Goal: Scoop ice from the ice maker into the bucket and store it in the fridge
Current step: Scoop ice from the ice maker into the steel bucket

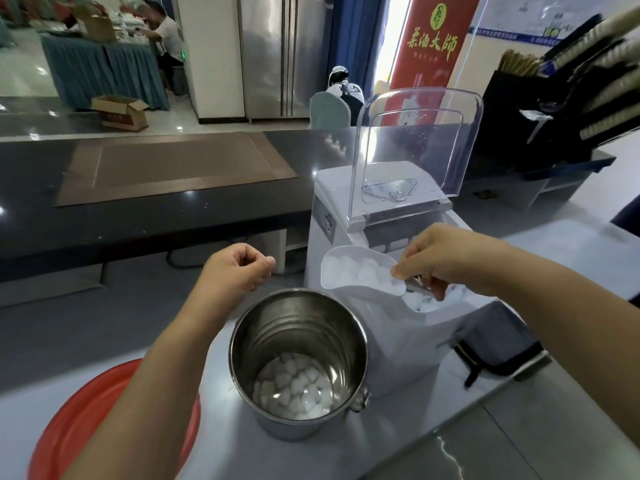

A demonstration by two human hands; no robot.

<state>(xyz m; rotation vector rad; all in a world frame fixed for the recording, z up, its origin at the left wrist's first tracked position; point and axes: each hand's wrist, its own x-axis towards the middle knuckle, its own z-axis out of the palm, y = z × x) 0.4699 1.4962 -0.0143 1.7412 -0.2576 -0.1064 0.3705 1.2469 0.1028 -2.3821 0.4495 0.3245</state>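
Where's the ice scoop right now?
Head view, right of centre: the right hand holds the ice-filled white scoop over the open ice maker, up-right of the steel bucket.

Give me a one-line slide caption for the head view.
Right hand holds a scoop of ice over the open ice maker; left hand curled by the part-filled bucket.

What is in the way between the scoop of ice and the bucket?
Nothing visible. The right hand holds the ice scoop above the ice maker; the open steel bucket stands lower, to its left. The left hand is beyond the rim, not over the mouth.
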